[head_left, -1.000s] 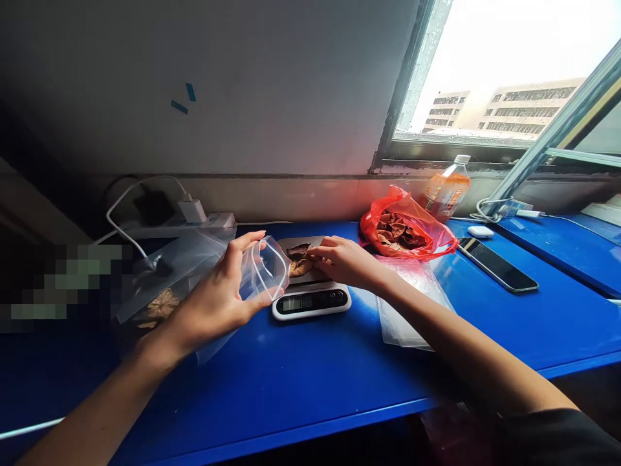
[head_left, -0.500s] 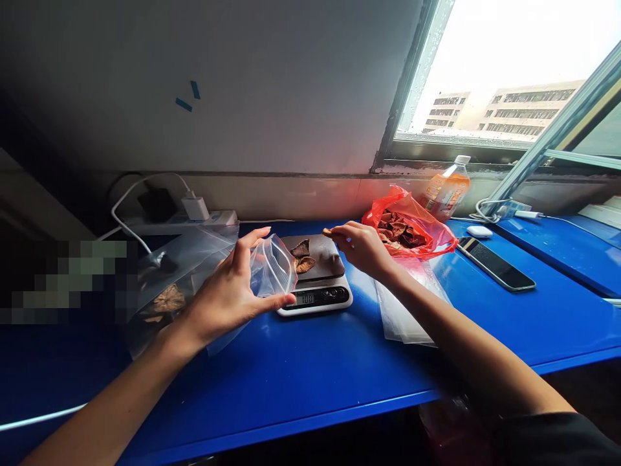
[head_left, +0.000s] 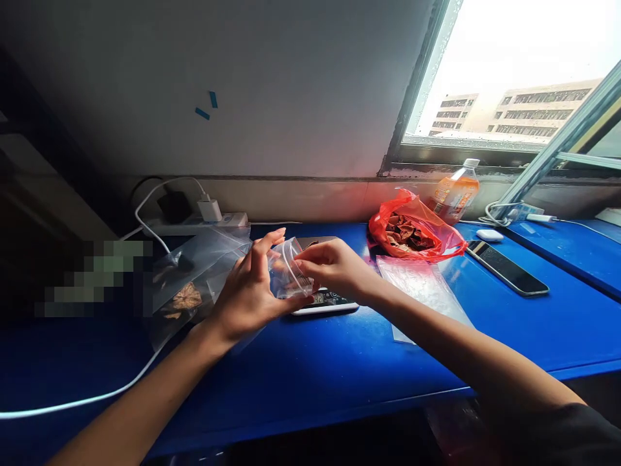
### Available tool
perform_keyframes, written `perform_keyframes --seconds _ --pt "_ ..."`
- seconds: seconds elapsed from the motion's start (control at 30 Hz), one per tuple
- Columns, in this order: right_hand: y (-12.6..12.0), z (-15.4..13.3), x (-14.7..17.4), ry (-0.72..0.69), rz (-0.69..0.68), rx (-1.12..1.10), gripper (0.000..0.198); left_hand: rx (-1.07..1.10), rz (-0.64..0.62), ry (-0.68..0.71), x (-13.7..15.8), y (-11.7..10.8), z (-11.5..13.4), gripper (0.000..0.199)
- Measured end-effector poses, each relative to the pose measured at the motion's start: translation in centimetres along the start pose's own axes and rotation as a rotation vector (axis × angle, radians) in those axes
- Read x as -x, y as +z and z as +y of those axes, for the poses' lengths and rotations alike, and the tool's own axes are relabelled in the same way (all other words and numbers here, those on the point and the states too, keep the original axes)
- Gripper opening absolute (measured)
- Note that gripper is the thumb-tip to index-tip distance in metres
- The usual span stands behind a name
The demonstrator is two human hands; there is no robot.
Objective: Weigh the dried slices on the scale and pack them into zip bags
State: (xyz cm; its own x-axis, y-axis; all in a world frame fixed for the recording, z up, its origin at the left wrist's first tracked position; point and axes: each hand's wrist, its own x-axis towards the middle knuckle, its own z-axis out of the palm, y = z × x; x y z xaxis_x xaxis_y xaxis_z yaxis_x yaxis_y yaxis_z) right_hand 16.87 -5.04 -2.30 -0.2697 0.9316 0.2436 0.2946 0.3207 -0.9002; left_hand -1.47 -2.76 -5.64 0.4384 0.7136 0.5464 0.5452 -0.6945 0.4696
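Observation:
My left hand [head_left: 245, 298] curves around a clear zip bag [head_left: 285, 257], spreading its mouth between thumb and fingers. At that mouth, the pinched fingers of my right hand [head_left: 342, 268] hold a dried brown slice [head_left: 305, 283], partly hidden by the bag and fingers. Behind and below both hands lies a white kitchen scale [head_left: 334, 309] with a dark metal plate; its display is partly covered. Another dried piece on the plate shows only as a sliver above my right fingers.
A red plastic bag [head_left: 446, 243] of dried brown slices [head_left: 407, 232] stands behind flat clear bags [head_left: 427, 294]. A bottle [head_left: 456, 191], a phone [head_left: 509, 268] and a white case [head_left: 490, 235] are at right. Filled clear bags [head_left: 165, 285], a cable [head_left: 111, 393] and a power strip [head_left: 233, 221] are at left.
My right hand has moved left and down from beside the scale to the zip bag's mouth, carrying a slice. The view has shifted slightly, moving the surroundings right.

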Motion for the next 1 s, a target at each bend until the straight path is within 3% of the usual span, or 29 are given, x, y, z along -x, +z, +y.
perform_keyframes --seconds 0.1,0.2,0.27,0.4,0.47,0.6,0.87,1.0 --pt "-1.2 -0.4 -0.3 -0.188 0.154 0.311 0.018 0.005 -0.020 -0.004 0.0 -0.2 -0.1 0.101" --pt "-3.4 0.7 -1.5 -0.267 0.333 0.334 0.021 0.073 0.051 -0.001 -0.3 -0.7 -0.2 0.105" --pt "-4.9 2.4 -2.5 -0.275 0.231 0.413 0.026 0.114 0.088 -0.027 -0.5 -1.1 -0.2 0.105" --pt "-5.9 5.8 -3.9 -0.355 -0.207 0.659 0.060 0.119 0.091 -0.050 -0.7 -1.4 -0.3 0.106" --pt "-5.5 6.6 -4.1 -0.381 -0.269 0.709 0.055 0.122 0.078 -0.025 -0.8 -1.3 -0.3 0.105" --pt "-4.3 6.7 -4.0 -0.397 -0.180 0.760 0.021 0.139 0.058 -0.024 -0.7 -1.1 -0.3 0.103" --pt "-4.7 5.1 -2.9 -0.245 0.035 0.639 0.018 0.128 0.036 -0.030 -0.7 -1.0 -0.3 0.101" --pt "-5.1 1.6 -1.5 -0.319 0.165 0.587 0.022 0.097 0.035 -0.049 -0.6 -0.8 -0.5 0.104"
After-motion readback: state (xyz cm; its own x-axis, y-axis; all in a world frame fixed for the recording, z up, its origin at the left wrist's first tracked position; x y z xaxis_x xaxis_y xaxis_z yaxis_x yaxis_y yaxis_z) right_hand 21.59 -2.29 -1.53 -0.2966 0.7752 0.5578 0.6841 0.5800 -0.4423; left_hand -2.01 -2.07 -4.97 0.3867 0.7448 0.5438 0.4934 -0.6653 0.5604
